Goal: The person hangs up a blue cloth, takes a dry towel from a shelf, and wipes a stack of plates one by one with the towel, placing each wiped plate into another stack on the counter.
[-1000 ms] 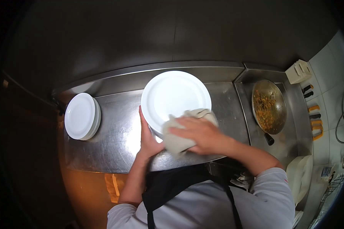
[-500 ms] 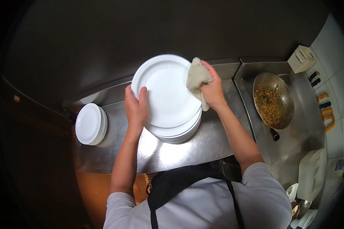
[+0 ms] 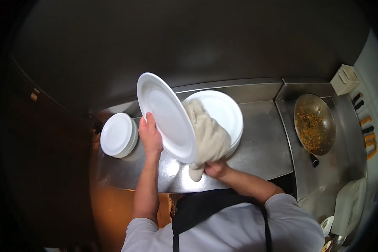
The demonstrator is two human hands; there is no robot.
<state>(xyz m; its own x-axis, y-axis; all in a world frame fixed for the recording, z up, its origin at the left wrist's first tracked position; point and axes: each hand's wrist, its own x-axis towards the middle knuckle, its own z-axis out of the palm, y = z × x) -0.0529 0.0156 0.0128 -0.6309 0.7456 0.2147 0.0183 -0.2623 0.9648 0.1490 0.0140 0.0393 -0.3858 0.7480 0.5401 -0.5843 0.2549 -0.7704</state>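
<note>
A large white plate [image 3: 166,117] is tilted steeply in my left hand [image 3: 150,136], which grips its left edge with the thumb on the upper face. My right hand [image 3: 217,168] is closed on a beige cloth [image 3: 210,136], its fingers mostly covered by the fabric. The cloth is bunched by the underside of the raised plate; whether it touches the plate I cannot tell. Behind the cloth, a stack of large white plates [image 3: 227,109] rests on the steel counter [image 3: 256,138], partly hidden. Left of my left hand stands a stack of smaller white plates [image 3: 116,134].
On the right, a wok [image 3: 315,124] holding chopped, browned food sits on the adjoining steel surface, its dark handle pointing toward me. Knives [image 3: 367,130] hang on the right wall beside a cream container [image 3: 344,80]. A dark wall [image 3: 189,46] rises behind the counter.
The held plate has moved off the large stack to the left and tipped up on its side. My right hand has brought the cloth from the rim down and leftward, under the plate.
</note>
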